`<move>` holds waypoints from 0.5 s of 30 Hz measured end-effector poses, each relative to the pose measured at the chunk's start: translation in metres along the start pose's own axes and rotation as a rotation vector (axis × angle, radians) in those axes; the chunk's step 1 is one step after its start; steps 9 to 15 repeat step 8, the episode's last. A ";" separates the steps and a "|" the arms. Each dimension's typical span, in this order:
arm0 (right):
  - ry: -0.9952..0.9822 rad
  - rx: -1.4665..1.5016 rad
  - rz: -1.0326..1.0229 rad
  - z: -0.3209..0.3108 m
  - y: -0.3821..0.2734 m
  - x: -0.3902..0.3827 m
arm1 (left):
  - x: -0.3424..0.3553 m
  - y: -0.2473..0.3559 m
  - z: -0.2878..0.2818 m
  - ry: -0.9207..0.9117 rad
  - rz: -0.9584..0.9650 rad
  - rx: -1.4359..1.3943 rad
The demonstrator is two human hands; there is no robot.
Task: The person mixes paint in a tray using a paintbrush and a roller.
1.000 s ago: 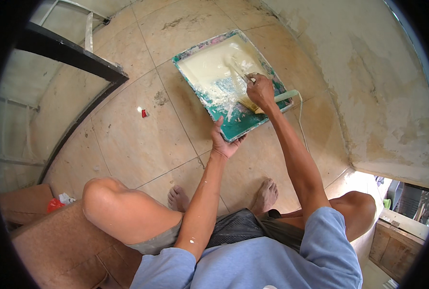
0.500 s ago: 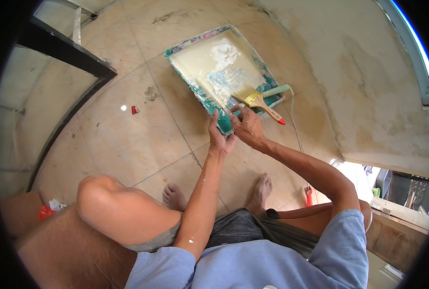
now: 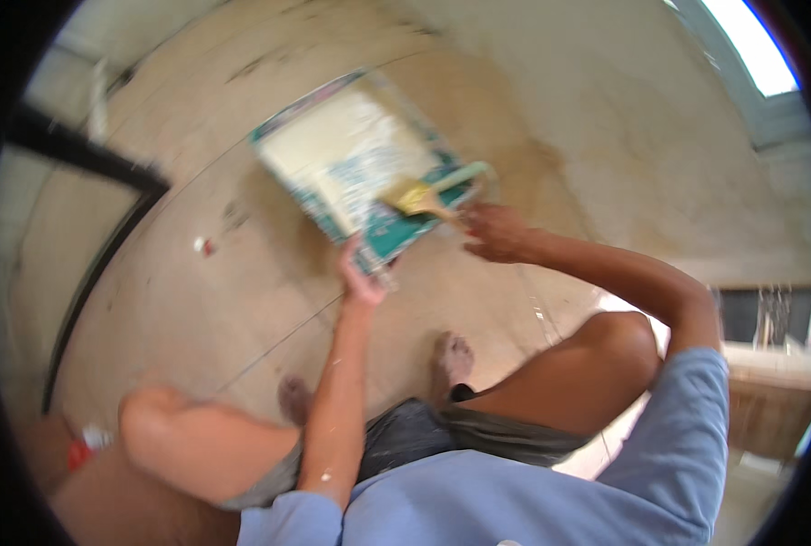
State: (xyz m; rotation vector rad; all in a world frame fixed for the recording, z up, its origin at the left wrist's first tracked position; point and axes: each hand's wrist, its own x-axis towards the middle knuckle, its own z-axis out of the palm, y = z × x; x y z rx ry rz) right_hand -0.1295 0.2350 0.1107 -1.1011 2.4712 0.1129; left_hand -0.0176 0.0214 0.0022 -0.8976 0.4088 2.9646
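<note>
A paint tray (image 3: 405,235) with green, paint-crusted edges holds cream paint (image 3: 324,141). My left hand (image 3: 363,280) grips its near corner, thumb on the edge, fingers partly hidden underneath. A flat paintbrush (image 3: 415,197) with yellowish bristles lies over the tray's right part, its wooden handle pointing to the right. My right hand (image 3: 498,233) is closed around the end of that handle, its fingers blurred by motion. Beside the brush, a pale green handle (image 3: 460,175) crosses the tray's right edge.
Tan floor tiles (image 3: 242,309) surround the tray. A black frame (image 3: 91,150) stands at the left, with a small red-and-white scrap (image 3: 205,247) on the floor nearby. A stained wall (image 3: 624,136) rises at the right. My bare feet (image 3: 452,359) are close below the tray.
My right hand has left the tray's near corner and moved right to the brush handle. My left hand stays on the tray. The whole view has shifted and blurred.
</note>
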 end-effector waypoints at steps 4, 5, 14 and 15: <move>0.250 0.257 -0.022 0.045 0.010 0.022 | 0.003 0.007 -0.005 -0.021 -0.031 -0.062; 0.230 0.474 0.062 0.042 0.003 0.032 | 0.001 0.012 -0.009 -0.024 -0.050 -0.048; 0.375 0.601 0.237 0.045 -0.009 0.043 | -0.002 0.007 -0.001 -0.037 -0.083 0.025; 0.375 0.601 0.237 0.045 -0.009 0.043 | -0.002 0.007 -0.001 -0.037 -0.083 0.025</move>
